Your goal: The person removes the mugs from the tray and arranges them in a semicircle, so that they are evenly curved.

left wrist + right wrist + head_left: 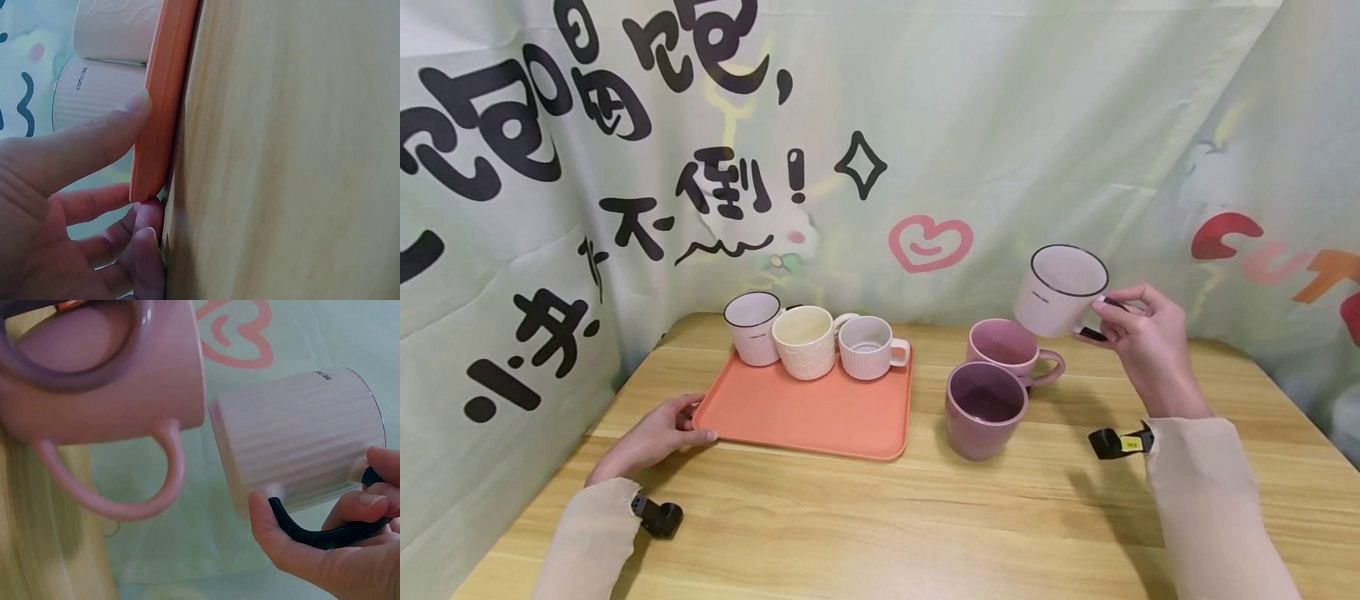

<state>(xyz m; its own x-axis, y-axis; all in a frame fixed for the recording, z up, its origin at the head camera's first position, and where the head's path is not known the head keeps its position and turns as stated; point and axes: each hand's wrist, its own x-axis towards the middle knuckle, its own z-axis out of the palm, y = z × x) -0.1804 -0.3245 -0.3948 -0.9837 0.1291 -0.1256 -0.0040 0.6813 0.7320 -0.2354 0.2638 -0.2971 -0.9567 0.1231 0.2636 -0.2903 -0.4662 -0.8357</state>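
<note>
My right hand (1156,346) grips the black handle of a white ribbed mug (1047,310) with a black rim, held up above the table. In the right wrist view, fingers and thumb wrap the handle (319,536). Just left of and below it stand a pink mug (997,342) and, nearer, a dark purple mug (981,429). At the tray's left corner, my left hand (651,435) holds the orange tray (808,417), its thumb on the rim in the left wrist view. On the tray's back half stand another white black-rimmed mug (754,337), a cream mug (805,350) and a small ribbed mug (865,354).
The wooden table (850,525) runs back to a pale curtain (985,100) printed with black characters and a pink heart. A black wrist camera (658,517) sits by the left sleeve, another wrist camera (1108,443) by the right.
</note>
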